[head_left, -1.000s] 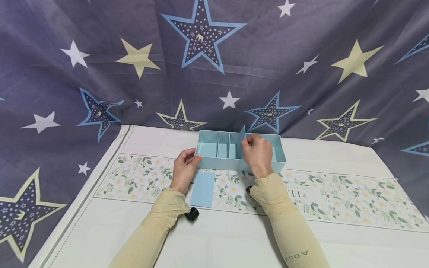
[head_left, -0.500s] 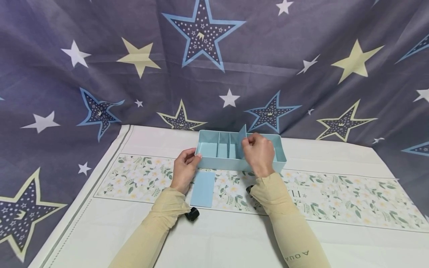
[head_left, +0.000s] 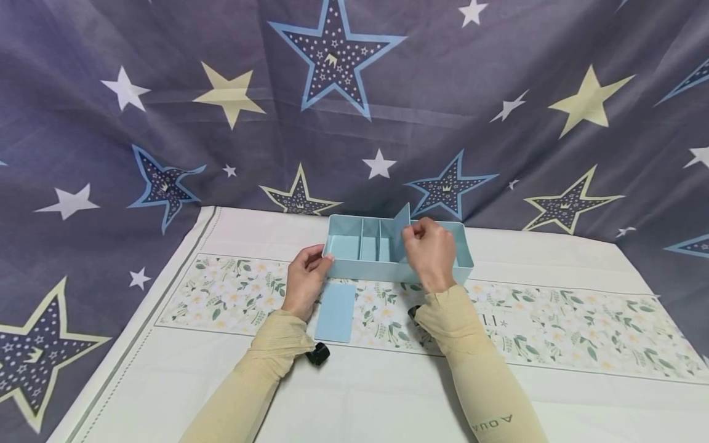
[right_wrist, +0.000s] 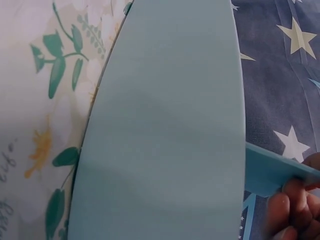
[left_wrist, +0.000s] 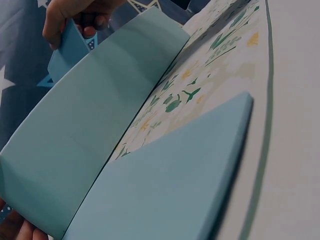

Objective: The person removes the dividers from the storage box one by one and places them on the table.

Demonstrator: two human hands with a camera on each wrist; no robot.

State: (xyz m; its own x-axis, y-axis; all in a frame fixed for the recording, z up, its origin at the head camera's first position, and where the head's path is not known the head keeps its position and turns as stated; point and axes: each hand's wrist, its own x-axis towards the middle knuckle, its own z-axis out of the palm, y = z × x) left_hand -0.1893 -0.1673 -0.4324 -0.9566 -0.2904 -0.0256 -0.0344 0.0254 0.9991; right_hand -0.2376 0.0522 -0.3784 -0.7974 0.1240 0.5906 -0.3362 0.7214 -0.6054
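A flat, rectangular, light-blue panel, plastic by its look [head_left: 401, 229], stands crosswise and tilted inside a long, pale blue-green, open-topped box [head_left: 368, 271], its upper part above the rim; the front wall hides its lower edge, so I cannot tell whether it touches the box floor. The right hand [head_left: 431, 253] pinches this panel between thumb and curled fingers, just above the box. To the panel's left, two thin upright partitions [head_left: 362, 240] divide the box crosswise. The left hand [head_left: 304, 280] grips the box's left end, thumb at the near corner. A second light-blue rectangular panel [head_left: 335, 312] lies flat just in front of the box, near the left hand. Everything rests on a tabletop [head_left: 376, 394] covered in white cloth with a printed floral band [head_left: 554, 332]. Both forearms wear pale yellow sleeves [head_left: 482, 369], with a small black object [head_left: 317, 354] at the left wrist. Behind hangs dark grey-purple fabric [head_left: 443, 80] patterned with white, yellow and blue-edged stars.
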